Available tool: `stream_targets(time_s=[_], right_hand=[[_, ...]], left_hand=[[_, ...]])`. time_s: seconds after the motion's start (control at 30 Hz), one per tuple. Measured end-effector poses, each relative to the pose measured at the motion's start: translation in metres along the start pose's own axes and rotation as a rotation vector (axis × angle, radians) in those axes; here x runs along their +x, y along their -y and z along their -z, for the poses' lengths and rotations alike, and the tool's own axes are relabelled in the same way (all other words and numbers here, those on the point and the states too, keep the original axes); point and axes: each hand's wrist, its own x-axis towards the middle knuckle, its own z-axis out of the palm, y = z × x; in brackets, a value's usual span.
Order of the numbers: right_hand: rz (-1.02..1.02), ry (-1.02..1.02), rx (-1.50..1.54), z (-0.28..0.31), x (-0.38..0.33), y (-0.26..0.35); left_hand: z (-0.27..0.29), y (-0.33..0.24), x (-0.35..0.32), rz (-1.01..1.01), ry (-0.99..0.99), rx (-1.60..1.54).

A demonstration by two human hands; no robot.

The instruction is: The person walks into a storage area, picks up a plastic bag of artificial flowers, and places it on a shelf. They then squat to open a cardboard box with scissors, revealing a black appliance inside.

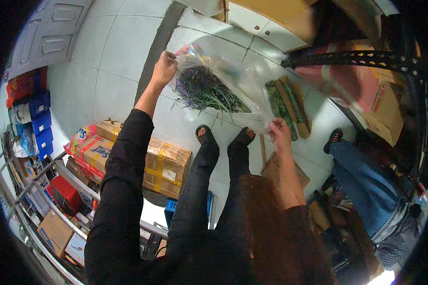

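Between my two raised hands stretches a clear plastic bag [245,76]. A bunch of purple flowers with green stems [202,88] shows by the bag's near edge; I cannot tell whether it lies inside the bag or behind it. My left hand [165,68] pinches the bag's left edge, near a pink and yellow patch seen through the plastic. Lower on the right, my right hand [280,132] has its fingers closed on the bag's other corner. The stems point toward that hand.
Taped cardboard boxes [165,166] stand left of my feet. Green and brown bundles [285,107] lie on the tiled floor beyond my right hand. A person in blue jeans [366,175] is at the right, near a black metal shelf post [352,58]. Blue bins [42,123] line the left wall.
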Motion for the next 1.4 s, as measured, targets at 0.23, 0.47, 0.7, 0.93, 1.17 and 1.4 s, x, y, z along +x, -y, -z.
stream_targets(time_s=[0.23, 0.47, 0.7, 0.93, 1.17, 1.4], right_hand=[[0.037, -0.068, -0.001, -0.021, 0.009, 0.058], [-0.017, -0.053, -0.186, -0.016, 0.018, 0.075], [0.049, -0.020, -0.070, -0.050, 0.013, 0.076], [0.097, -0.093, -0.278, -0.071, -0.003, 0.073], [0.063, -0.193, -0.534, -0.027, -0.010, 0.074], [0.243, -0.162, -0.201, -0.051, -0.026, 0.148]], left_hand=[[-0.002, 0.006, -0.018, 0.281, -0.150, 0.183], [0.010, 0.009, -0.056, 0.400, -0.108, -0.769], [-0.003, 0.026, -0.090, 0.331, 0.048, -0.091], [0.012, 0.038, -0.102, 0.267, 0.172, -0.258], [0.032, -0.048, -0.123, 0.218, 0.093, -0.541], [0.064, -0.092, -0.080, 0.072, 0.086, -0.484]])
